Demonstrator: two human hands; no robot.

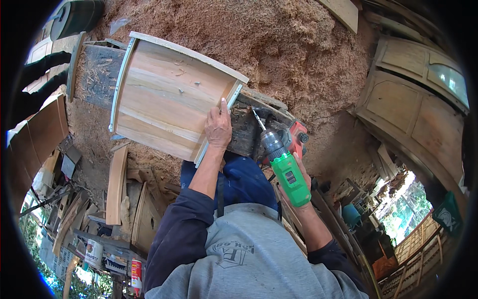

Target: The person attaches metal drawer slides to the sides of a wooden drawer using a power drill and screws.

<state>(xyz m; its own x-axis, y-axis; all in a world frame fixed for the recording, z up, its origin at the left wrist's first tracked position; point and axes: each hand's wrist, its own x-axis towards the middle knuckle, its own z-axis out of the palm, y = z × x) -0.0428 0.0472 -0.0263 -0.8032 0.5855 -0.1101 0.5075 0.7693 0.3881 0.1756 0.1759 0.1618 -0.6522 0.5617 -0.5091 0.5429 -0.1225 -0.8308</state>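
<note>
A: First item, with bearings from the centre of the view?

B: One wooden drawer [167, 99], pale boards, at 10 to 11 o'clock, lying on a dark workbench [101, 67]. A metal slide rail [119, 89] runs along its 9 o'clock side; a second lies along the side nearest the centre.

A: Loose on it?

B: Two small screws [180, 90], apart from each other, and a few shavings.

A: Left hand?

B: Left hand [218, 128], palm down at 10 to 11 o'clock, on the drawer's edge by the second rail. Index finger straight, the others bent and close together; whether they pinch anything, I cannot tell.

A: Right hand?

B: Right hand [305, 175], at 4 o'clock, fingers wrapped round a green power drill [290, 178]. Its drill bit [259, 120] points to 11 o'clock, apart from the drawer.

A: Surroundings?

B: One red power tool [297, 142], black knob, partly hidden behind the drill. Wood shavings [284, 45], heaped, 12 to 1 o'clock. One white can [93, 252], 8 o'clock. One red-and-white tube [136, 274], 7 o'clock.
</note>
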